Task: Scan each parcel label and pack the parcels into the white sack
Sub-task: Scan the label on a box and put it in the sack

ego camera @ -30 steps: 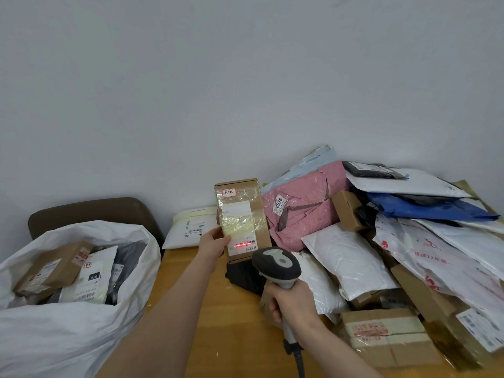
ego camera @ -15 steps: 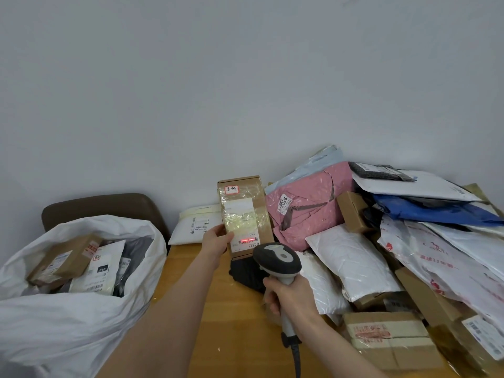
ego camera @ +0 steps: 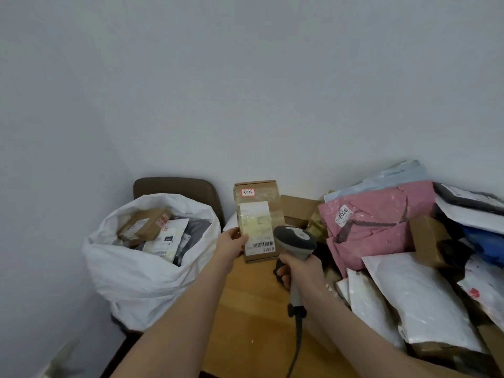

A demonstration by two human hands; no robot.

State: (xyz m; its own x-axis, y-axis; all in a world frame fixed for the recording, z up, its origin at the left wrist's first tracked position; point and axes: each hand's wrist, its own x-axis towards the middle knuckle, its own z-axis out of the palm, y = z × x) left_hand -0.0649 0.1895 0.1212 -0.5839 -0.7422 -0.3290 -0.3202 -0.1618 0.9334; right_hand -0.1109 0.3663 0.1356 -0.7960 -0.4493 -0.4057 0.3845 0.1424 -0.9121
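My left hand [ego camera: 233, 241] grips a small cardboard box [ego camera: 257, 219] by its left edge and holds it upright above the wooden table [ego camera: 245, 323]. A white label with a barcode faces me. My right hand [ego camera: 300, 271] is wrapped round the handle of a grey barcode scanner [ego camera: 294, 241], whose head points at the box's lower right corner. No red scan line shows on the label. The white sack [ego camera: 141, 271] stands open at the left, holding several parcels.
A big heap of parcels fills the right side: a pink mailer [ego camera: 379, 222], white mailers [ego camera: 414, 304], brown boxes [ego camera: 428, 238] and a blue bag [ego camera: 482, 241]. A brown chair back [ego camera: 177, 186] stands behind the sack. The scanner's cable [ego camera: 296, 347] hangs toward me.
The view has swung left, so the sack sits nearer the middle. The red scan line on the label has gone out. The box has shifted left, toward the sack, away from the heap.
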